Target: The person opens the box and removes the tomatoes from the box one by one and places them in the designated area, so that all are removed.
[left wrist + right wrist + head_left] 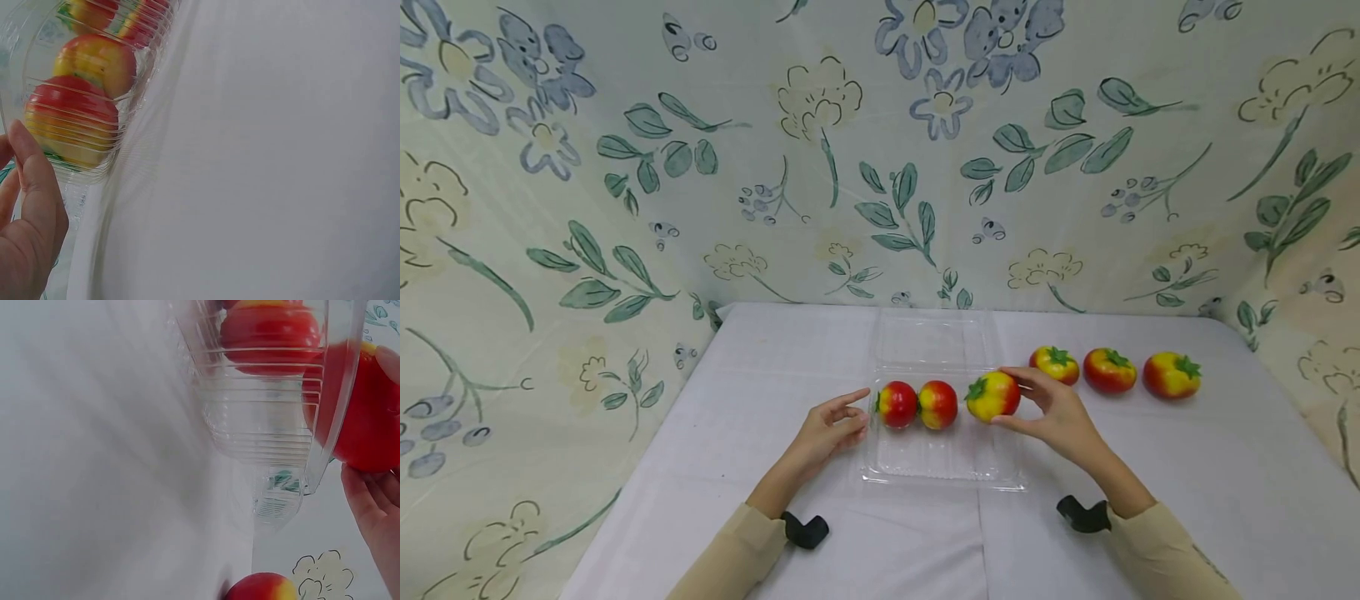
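Container on table, lid folded out behind it. Two fruits in it, left and middle, side by side. My left hand at its left edge, right hand holding another fruit at its right. Three more fruits in a row, right-rear.

A table draped in white cloth carries an open clear plastic clamshell container at centre and three red-and-yellow fruits at middle right.

The right wrist view's edge cuts off the right hand and held fruit.
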Tool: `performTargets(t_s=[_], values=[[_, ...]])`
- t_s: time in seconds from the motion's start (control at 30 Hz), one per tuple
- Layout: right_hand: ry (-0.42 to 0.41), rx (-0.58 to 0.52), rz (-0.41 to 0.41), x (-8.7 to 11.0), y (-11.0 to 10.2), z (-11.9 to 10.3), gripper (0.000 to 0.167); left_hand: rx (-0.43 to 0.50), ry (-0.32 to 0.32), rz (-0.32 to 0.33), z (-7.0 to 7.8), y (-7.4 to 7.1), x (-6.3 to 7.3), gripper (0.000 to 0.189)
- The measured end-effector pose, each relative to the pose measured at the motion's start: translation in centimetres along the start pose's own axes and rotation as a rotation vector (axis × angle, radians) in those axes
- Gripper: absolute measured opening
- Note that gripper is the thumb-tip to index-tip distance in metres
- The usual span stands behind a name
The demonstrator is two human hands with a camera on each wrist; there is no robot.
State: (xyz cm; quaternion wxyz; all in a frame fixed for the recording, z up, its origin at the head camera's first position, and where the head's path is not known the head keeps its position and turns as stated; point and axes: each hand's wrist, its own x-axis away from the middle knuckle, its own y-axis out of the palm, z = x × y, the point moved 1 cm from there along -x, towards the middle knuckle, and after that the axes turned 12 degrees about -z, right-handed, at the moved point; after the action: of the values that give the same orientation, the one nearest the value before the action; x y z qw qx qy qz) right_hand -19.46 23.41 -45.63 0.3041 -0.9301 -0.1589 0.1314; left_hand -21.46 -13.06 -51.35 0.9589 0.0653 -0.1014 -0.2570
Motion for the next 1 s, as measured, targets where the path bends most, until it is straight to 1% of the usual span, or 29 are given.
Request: performTargets(t_s=[0.3,0.5,0.8,1.0], values=[[0.038,-0.088,0.02,0.5,-0.7,0.2,0.069,0.002,0.004,-0.003,0.1,0.0,0.0,0.053],[0.071,-0.118,0.04,0.9,-1.0,0.4,0.07,0.006,0.007,-0.003,0.0,0.0,0.0,0.053],[0.087,-0.155,0.046,1.3,-1.3,0.7,0.07,0.01,0.015,-0.014,-0.1,-0.1,-0.1,0.053],[0.126,-0.162,0.056,1.6,-1.5,1.1,0.07,0.015,0.016,-0.014,0.1,0.0,0.1,0.052]])
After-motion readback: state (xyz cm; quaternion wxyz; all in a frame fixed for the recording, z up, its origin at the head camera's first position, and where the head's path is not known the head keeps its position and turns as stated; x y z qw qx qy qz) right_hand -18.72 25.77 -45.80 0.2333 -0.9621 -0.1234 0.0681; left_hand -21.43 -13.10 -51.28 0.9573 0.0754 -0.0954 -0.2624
